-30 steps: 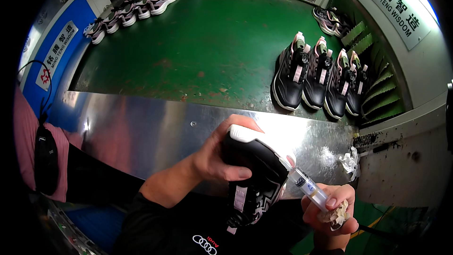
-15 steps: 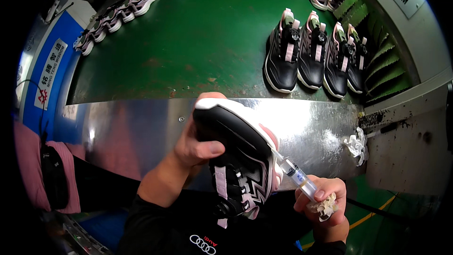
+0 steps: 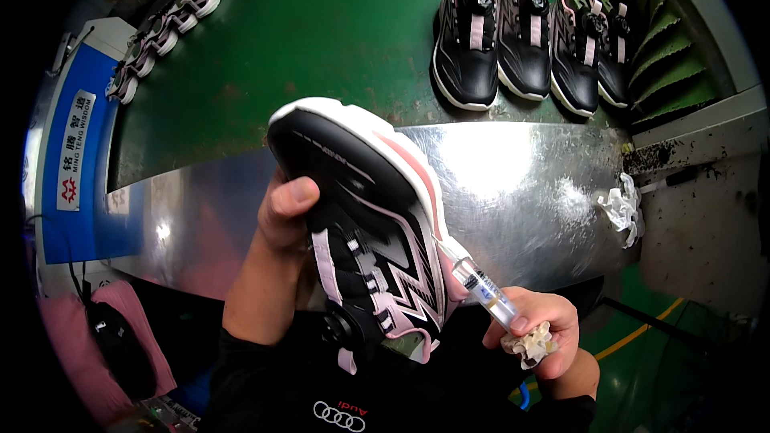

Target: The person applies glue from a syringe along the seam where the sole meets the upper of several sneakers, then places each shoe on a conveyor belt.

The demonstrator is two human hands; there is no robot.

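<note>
Black-and-pink shoe (image 3: 365,192), one, gripped in my left hand (image 3: 286,212); at its sole edge (image 3: 417,168), syringe (image 3: 488,292) (clear-barrelled), gripped in my right hand (image 3: 549,322).

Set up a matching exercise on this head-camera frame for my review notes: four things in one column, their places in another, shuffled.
Things
1. Syringe
2. Held shoe
3. Crumpled white scrap
4. Four black shoes

Places
A. At the right end of the metal ledge
B. Standing on the green surface, upper right
C. In the right hand, its tip at the edge of a sole
D. In the grasp of the left hand

Right pairs: 1-C, 2-D, 3-A, 4-B
</note>
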